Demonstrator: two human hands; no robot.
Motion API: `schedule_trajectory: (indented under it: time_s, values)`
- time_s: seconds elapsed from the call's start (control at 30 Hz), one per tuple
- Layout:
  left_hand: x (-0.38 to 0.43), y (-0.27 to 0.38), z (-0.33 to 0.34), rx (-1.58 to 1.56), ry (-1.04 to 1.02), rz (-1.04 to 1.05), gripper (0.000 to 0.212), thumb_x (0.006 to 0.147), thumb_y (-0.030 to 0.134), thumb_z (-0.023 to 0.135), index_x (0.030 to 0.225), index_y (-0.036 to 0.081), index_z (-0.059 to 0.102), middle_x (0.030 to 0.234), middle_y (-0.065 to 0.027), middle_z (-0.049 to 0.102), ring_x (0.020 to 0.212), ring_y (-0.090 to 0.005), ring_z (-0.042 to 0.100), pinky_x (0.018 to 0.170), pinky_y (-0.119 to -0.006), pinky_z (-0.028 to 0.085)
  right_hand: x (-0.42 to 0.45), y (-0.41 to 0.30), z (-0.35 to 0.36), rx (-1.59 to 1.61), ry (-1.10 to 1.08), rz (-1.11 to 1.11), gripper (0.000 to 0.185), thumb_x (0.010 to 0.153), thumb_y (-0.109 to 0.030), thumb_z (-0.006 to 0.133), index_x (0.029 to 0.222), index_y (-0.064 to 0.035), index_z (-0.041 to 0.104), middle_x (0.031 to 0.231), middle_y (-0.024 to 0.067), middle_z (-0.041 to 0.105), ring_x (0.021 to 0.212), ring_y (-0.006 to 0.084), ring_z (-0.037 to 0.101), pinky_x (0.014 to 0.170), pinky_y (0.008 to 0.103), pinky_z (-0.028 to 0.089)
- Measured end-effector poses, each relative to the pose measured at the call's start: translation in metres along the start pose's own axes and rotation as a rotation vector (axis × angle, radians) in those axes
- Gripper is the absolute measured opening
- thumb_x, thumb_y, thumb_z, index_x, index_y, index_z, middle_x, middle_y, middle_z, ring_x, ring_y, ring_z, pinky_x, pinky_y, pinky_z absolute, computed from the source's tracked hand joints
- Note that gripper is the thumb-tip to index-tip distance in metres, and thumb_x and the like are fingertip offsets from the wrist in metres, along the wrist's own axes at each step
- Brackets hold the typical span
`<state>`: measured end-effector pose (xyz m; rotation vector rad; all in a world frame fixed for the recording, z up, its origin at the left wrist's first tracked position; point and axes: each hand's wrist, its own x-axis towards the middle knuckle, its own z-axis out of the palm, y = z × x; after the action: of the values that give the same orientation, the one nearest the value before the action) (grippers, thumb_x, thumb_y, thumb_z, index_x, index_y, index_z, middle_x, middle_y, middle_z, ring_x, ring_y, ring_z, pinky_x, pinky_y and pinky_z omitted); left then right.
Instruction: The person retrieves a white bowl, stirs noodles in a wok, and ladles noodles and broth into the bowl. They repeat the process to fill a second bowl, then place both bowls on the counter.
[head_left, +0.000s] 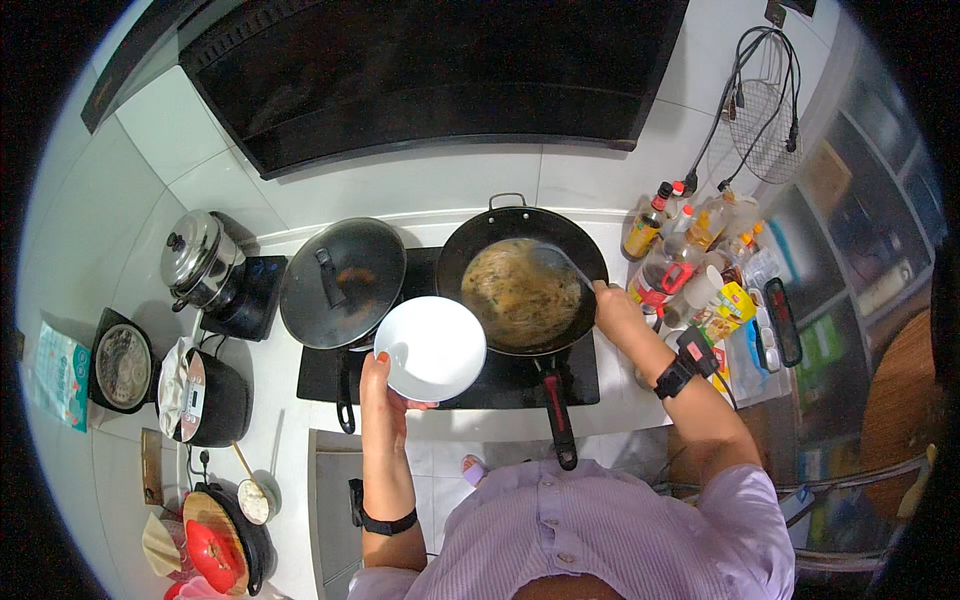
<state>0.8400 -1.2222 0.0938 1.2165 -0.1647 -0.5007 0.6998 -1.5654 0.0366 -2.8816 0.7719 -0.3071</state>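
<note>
My left hand (379, 384) holds a white bowl (431, 349) by its rim, thumb over the edge; only a smooth white inside shows. The bowl is in front of the gap between two pans. My right hand (619, 307) grips a spatula or ladle (574, 266) whose blurred head is in the dark wok (450, 247). Brownish liquid with bits of food (517, 300) fills the wok's bottom. The wok stands on a black cooktop (581, 382), its black and red handle (555, 412) towards me.
A lidded pan (341, 281) stands left of the wok. Sauce bottles (660, 255) and packets crowd the right side. At left are a steel pot (202, 255), a rice cooker (217, 397), a small bowl of white powder (255, 501) and a red item on a wooden board (214, 551). A range hood (435, 75) hangs above.
</note>
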Motion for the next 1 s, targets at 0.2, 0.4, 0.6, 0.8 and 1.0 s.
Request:
schedule_trajectory:
  time_s: [0.2, 0.4, 0.6, 0.8, 1.0]
  values:
    - [-0.003, 0.005, -0.008, -0.002, 0.011, 0.02, 0.064, 0.087, 0.048, 0.052, 0.124, -0.003, 0.041, 0.099, -0.0197, 0.061, 0.061, -0.0243, 0.067, 0.043, -0.029, 0.055, 0.012, 0.0, 0.007, 0.292, -0.548, 0.3, 0.021, 0.081, -0.001, 0.051, 0.1, 0.0014, 0.06, 0.081, 0.0238, 0.065, 0.065, 0.0352, 0.066, 0.052, 0.0434, 0.052]
    - [0.007, -0.001, -0.008, -0.073, -0.007, -0.07, 0.069, 0.086, 0.047, 0.056, 0.129, -0.004, 0.039, 0.099, -0.0218, 0.063, 0.06, -0.0262, 0.066, 0.041, -0.03, 0.055, 0.017, 0.018, 0.007, 1.548, -0.877, 0.808, 0.024, 0.085, -0.007, 0.056, 0.108, -0.0032, 0.059, 0.079, 0.0125, 0.064, 0.048, 0.0128, 0.052, 0.039, 0.0257, 0.04]
    - [0.014, -0.005, -0.007, -0.015, -0.012, -0.062, 0.07, 0.087, 0.048, 0.053, 0.125, -0.009, 0.04, 0.092, -0.0225, 0.065, 0.055, -0.0251, 0.065, 0.04, -0.028, 0.055, 0.0, 0.029, -0.035, 1.363, -0.76, 0.664, 0.024, 0.083, -0.006, 0.053, 0.107, -0.0024, 0.058, 0.075, 0.0124, 0.059, 0.043, 0.0086, 0.042, 0.035, 0.0232, 0.033]
    - [0.013, -0.002, 0.002, -0.032, -0.004, -0.052, 0.064, 0.089, 0.047, 0.05, 0.119, -0.009, 0.043, 0.086, -0.0225, 0.065, 0.051, -0.0228, 0.064, 0.04, -0.025, 0.053, 0.008, 0.04, -0.044, 0.776, -0.562, 0.489, 0.021, 0.085, -0.01, 0.053, 0.103, -0.0031, 0.06, 0.068, 0.0132, 0.062, 0.044, 0.0203, 0.053, 0.04, 0.0358, 0.043]
    - [0.013, 0.001, 0.008, -0.023, -0.02, -0.035, 0.062, 0.091, 0.046, 0.047, 0.115, -0.012, 0.045, 0.083, -0.0221, 0.066, 0.05, -0.0219, 0.064, 0.04, -0.025, 0.054, 0.018, 0.005, -0.004, 0.328, -0.009, -0.14, 0.024, 0.081, -0.014, 0.052, 0.098, -0.0032, 0.066, 0.087, 0.0219, 0.065, 0.087, 0.0406, 0.062, 0.081, 0.047, 0.05]
